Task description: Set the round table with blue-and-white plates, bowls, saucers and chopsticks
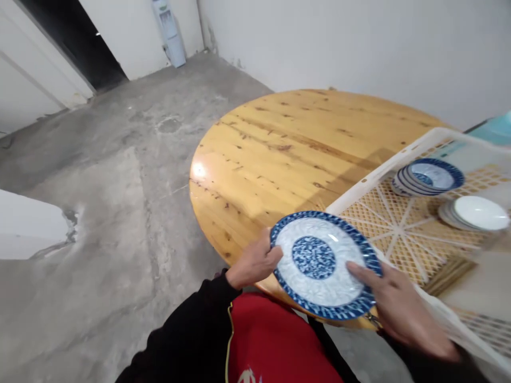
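Note:
Between my two hands is a blue and white plate [319, 266] with a speckled blue centre and a dark blue rim. My left hand [255, 260] grips its left edge, thumb on the upper face. On the opposite edge my right hand [403, 298] is closed, its thumb lying over the white part. The plate is held above the table's near edge, face up and tilted toward me. Fingers beneath it are hidden, and I cannot tell whether more than one plate is held.
A round wooden table [279, 154] carries a white plastic crate [371, 181] on the right. Inside are stacked blue and white bowls [431, 175], white dishes [475, 213] and a bundle of chopsticks [451, 274]. A water dispenser [170, 34] stands by the far wall.

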Demonstrator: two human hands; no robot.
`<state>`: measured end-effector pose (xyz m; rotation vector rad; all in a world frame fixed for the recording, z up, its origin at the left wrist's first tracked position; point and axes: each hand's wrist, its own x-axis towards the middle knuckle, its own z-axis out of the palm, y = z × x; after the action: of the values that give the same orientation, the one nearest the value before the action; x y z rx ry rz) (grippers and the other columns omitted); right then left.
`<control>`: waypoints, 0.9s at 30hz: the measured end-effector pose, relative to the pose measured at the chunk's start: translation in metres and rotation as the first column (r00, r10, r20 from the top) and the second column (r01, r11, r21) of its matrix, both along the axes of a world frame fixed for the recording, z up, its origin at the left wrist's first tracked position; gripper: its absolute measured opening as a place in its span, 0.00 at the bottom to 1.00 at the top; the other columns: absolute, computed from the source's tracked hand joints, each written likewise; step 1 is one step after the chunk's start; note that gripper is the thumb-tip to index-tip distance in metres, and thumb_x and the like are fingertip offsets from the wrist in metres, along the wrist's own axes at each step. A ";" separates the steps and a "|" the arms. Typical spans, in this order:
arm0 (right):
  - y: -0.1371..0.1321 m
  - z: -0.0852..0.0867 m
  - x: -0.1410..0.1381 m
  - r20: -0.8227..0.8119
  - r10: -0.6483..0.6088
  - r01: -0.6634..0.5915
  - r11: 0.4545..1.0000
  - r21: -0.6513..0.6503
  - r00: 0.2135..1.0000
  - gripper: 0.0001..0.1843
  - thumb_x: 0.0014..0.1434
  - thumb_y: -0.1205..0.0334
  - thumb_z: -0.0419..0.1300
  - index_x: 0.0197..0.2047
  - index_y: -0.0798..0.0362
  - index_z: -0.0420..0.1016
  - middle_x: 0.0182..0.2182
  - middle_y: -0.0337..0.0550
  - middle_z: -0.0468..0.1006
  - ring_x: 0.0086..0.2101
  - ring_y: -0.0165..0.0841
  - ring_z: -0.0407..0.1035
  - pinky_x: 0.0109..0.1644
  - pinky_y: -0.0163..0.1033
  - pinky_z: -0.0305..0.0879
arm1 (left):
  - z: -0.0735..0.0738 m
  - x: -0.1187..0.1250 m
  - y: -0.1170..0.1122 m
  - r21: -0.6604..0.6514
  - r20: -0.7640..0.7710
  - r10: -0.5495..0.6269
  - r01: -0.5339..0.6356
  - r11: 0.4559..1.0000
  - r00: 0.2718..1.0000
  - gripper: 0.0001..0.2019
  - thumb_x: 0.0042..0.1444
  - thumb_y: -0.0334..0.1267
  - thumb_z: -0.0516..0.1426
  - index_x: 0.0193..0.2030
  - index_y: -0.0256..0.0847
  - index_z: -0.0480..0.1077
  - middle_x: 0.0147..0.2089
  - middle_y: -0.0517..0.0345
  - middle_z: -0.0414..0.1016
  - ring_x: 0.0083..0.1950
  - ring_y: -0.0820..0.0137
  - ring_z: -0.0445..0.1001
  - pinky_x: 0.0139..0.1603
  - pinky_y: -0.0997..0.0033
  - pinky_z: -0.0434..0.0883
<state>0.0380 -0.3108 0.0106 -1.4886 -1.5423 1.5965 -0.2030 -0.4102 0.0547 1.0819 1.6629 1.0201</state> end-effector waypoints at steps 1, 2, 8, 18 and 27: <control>-0.016 -0.003 -0.021 -0.023 -0.016 0.015 0.998 -0.055 1.000 0.22 0.50 0.45 0.68 0.45 0.49 0.82 0.40 0.52 0.85 0.40 0.52 0.80 0.44 0.52 0.78 | -0.004 -0.014 -0.018 -0.019 -0.006 0.012 -0.012 1.000 1.000 0.12 0.59 0.37 0.50 0.48 0.40 0.66 0.48 0.49 0.77 0.51 0.56 0.74 0.58 0.56 0.69; -0.031 -0.007 -0.042 -0.047 -0.029 0.023 0.994 -0.108 0.998 0.24 0.50 0.45 0.68 0.46 0.50 0.81 0.42 0.52 0.85 0.42 0.52 0.80 0.46 0.52 0.77 | -0.009 -0.028 -0.035 -0.047 -0.019 0.025 -0.026 0.999 1.000 0.13 0.59 0.37 0.49 0.49 0.40 0.66 0.49 0.49 0.77 0.52 0.56 0.74 0.59 0.56 0.69; -0.106 -0.028 -0.142 -0.153 0.018 -0.051 0.974 -0.219 0.988 0.32 0.48 0.42 0.69 0.50 0.57 0.79 0.43 0.54 0.84 0.44 0.51 0.78 0.52 0.53 0.72 | -0.032 -0.111 -0.125 -0.211 -0.084 0.109 -0.125 0.969 0.990 0.17 0.62 0.39 0.47 0.55 0.38 0.64 0.45 0.49 0.77 0.56 0.55 0.73 0.60 0.56 0.66; -0.149 -0.040 -0.243 -0.254 0.068 -0.118 0.975 -0.188 0.965 0.25 0.45 0.46 0.68 0.42 0.56 0.79 0.41 0.53 0.84 0.43 0.51 0.77 0.52 0.53 0.72 | -0.046 -0.192 -0.187 -0.180 -0.052 0.247 -0.253 0.951 0.968 0.19 0.62 0.43 0.50 0.56 0.37 0.65 0.51 0.47 0.77 0.52 0.57 0.75 0.56 0.59 0.68; -0.120 -0.060 -0.291 -0.195 0.002 -0.034 0.987 -0.158 0.981 0.23 0.47 0.44 0.66 0.38 0.55 0.76 0.39 0.52 0.83 0.42 0.49 0.76 0.48 0.49 0.72 | -0.071 -0.252 -0.140 -0.134 -0.006 0.178 -0.178 0.975 0.984 0.17 0.63 0.42 0.50 0.55 0.37 0.67 0.53 0.48 0.77 0.54 0.58 0.74 0.57 0.59 0.69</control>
<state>-0.2530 -0.4307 -0.0494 -1.3549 -1.3497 1.8551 -0.4551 -0.5506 -0.0161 0.8532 1.8217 1.0071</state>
